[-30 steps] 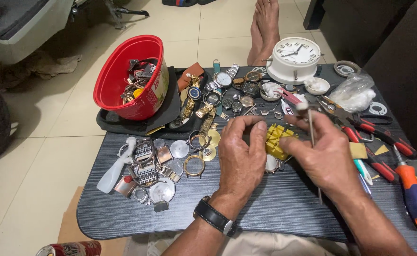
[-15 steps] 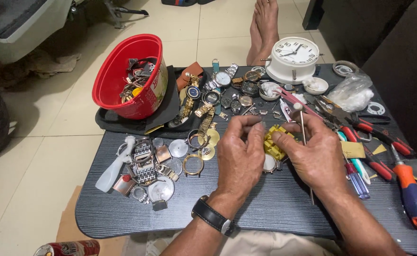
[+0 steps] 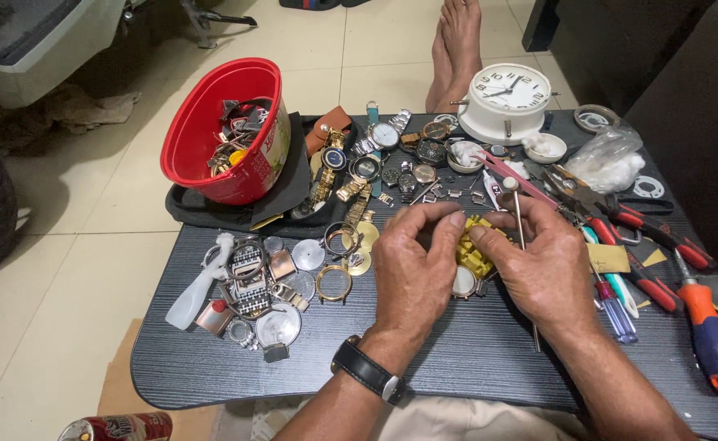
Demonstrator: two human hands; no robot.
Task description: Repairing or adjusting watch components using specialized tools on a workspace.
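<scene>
Both hands meet over a yellow watch holder (image 3: 475, 245) at the middle of a dark low table (image 3: 457, 359). My left hand (image 3: 412, 269), with a black wristwatch on its wrist, pinches the holder's left side with curled fingers. My right hand (image 3: 539, 265) grips the holder's right side and also holds a thin metal tool (image 3: 521, 237) upright between its fingers. A round watch case (image 3: 463, 282) shows just below the holder, between the two hands.
A red bowl (image 3: 191, 131) of parts stands on a black tray at the back left. Several watches (image 3: 383, 155) and loose cases lie around. A white alarm clock (image 3: 508, 98), pliers (image 3: 620, 216) and screwdrivers (image 3: 710, 327) are at the right. A person's bare feet (image 3: 457, 41) rest beyond the table.
Both hands have shifted slightly closer together on the yellow holder. The thin tool in my right hand has tilted more upright.
</scene>
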